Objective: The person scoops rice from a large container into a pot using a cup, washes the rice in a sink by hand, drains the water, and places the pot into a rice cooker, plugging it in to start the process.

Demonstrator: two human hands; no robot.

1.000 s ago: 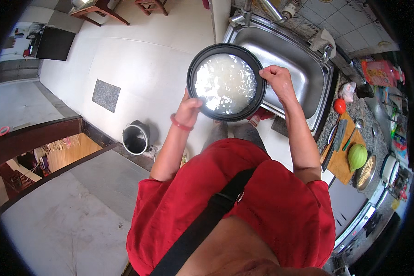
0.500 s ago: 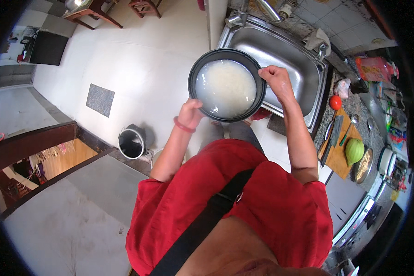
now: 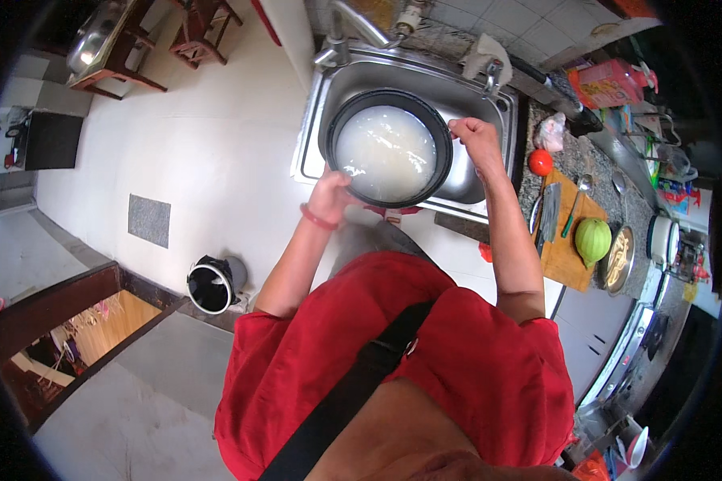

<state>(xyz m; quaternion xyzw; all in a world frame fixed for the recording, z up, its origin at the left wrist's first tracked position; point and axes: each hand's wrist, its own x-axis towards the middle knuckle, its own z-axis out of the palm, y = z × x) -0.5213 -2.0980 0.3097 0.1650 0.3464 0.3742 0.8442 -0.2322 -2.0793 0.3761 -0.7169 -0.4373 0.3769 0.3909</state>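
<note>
Between both hands I hold a round dark pot (image 3: pixel 443 132) by its rim. Cloudy white water (image 3: pixel 387 152) fills much of it, and pale rice shows dimly beneath the surface. My left hand (image 3: pixel 330 196), a red bangle on its wrist, is closed on the near left side, thumb over the rim. Closed on the right side of the rim is my right hand (image 3: pixel 477 143). The pot is over the near left part of a steel sink (image 3: pixel 477 172), hiding some of the basin. A faucet (image 3: pixel 361 26) stands at the sink's far left corner.
Right of the sink, a tomato (image 3: pixel 541 163) sits beside a wooden cutting board (image 3: pixel 563 260) with a knife (image 3: pixel 547 212) and a green round vegetable (image 3: pixel 593 241). A metal bowl (image 3: pixel 619 256) of pale strips is beyond. A lined bin (image 3: pixel 211 286) stands on the floor at left.
The pot, carried in both hands, is now over the sink rather than mostly left of it. The rice has become less distinct under the cloudy water. My view has turned toward the sink.
</note>
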